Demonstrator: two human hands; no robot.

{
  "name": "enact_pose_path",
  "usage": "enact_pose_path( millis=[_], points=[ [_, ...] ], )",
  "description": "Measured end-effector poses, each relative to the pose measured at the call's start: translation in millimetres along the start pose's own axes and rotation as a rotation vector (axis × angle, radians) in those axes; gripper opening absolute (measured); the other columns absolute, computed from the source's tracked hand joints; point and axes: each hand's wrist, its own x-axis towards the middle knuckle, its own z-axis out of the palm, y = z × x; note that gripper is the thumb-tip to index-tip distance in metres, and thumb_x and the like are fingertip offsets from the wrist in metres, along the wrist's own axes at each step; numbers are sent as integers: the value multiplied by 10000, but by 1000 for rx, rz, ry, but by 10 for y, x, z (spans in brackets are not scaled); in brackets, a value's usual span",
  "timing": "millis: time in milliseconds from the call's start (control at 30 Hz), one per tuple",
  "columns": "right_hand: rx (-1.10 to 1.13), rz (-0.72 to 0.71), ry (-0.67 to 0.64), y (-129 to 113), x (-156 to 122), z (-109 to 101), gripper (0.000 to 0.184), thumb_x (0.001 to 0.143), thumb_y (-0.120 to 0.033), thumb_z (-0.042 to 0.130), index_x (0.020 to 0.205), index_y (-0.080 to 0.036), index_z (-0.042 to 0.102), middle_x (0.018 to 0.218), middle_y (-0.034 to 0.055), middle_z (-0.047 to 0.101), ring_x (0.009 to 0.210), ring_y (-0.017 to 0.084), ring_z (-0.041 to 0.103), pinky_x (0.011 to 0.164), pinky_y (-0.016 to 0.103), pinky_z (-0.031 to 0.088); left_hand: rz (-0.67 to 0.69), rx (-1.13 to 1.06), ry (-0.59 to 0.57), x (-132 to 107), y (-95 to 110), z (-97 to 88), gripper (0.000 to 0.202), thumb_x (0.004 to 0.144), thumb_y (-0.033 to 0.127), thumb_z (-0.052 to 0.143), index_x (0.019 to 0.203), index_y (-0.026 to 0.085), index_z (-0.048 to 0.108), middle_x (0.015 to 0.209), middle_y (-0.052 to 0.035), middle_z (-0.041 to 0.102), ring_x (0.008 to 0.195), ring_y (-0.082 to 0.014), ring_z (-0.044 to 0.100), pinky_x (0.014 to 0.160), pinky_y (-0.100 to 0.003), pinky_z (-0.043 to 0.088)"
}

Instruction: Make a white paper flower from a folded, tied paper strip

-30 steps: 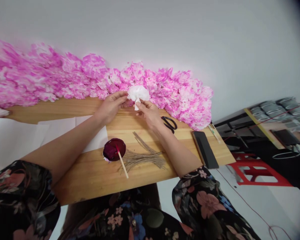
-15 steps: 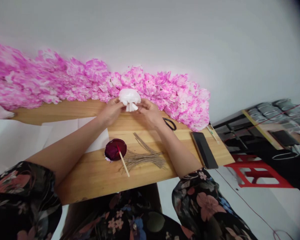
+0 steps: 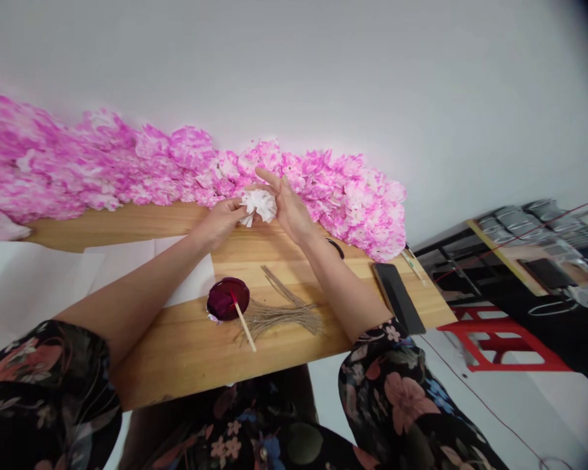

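Note:
A white crumpled paper flower (image 3: 261,204) is held above the far side of the table. My left hand (image 3: 221,220) pinches its gathered lower left edge between thumb and fingers. On the flower's other side, my right hand (image 3: 293,212) has its fingers stretched out and apart, the palm turned toward the petals. Whether the right palm touches the paper I cannot tell. Nearer to me, a brush-like wooden stick (image 3: 245,326) rests with its reddened tip in a small dish of dark red liquid (image 3: 221,300). Thin brown twine strands (image 3: 287,316) lie beside it.
A long heap of pink and white paper flowers (image 3: 147,160) lines the wall. White paper sheets (image 3: 34,277) cover the table's left. At right are black-handled scissors (image 3: 336,248), partly hidden, and a phone (image 3: 399,297). Beyond the table stand a red stool (image 3: 509,346) and shelf (image 3: 509,261).
The smooth white paper puff now shows ruffled, spread petals. My right hand has let go its pinch and opened its fingers, while the left still grips.

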Motion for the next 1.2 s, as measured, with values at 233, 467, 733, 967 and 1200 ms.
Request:
enact_pose_path(
  millis=[233,467,733,967,1200],
  points=[
    [9,-110,-93,-384,-74,-73,835,847,-904,450,1387,-287,614,975,59,735,983,237,718,849,383,616,17,14,-26,-16,27,15,324,772,458,831,728,171,687,683,-31,676,652,-153,595,656,-288,432],
    [13,-137,107,-1,141,-300,690,916,-823,462,1281,-276,670,1214,77,724,1281,259,628,1018,429,546,-3,-40,-20,20,2,17,282,792,413,812,770,164,680,714,-49,697,763,-186,669,672,-285,453],
    [-24,-84,19,-151,8,-167,689,860,-834,552,1229,-275,713,1067,64,768,1081,252,711,969,445,582,26,-66,-36,-11,48,21,206,816,353,785,811,169,694,793,-68,735,758,-182,671,679,-288,472],
    [-177,-218,197,-367,-117,-141,571,896,-771,574,1098,-268,754,910,31,723,912,201,695,831,360,583,-26,-55,-3,-21,53,14,192,910,288,665,750,184,680,715,-50,681,739,-183,661,744,-309,469],
    [-642,-443,184,-88,-105,-178,450,1007,-630,502,935,-249,731,916,54,665,1022,251,610,969,452,483,-36,-77,-7,10,31,-25,201,878,340,709,756,181,691,696,-46,674,722,-181,645,766,-309,492]
  ],
)
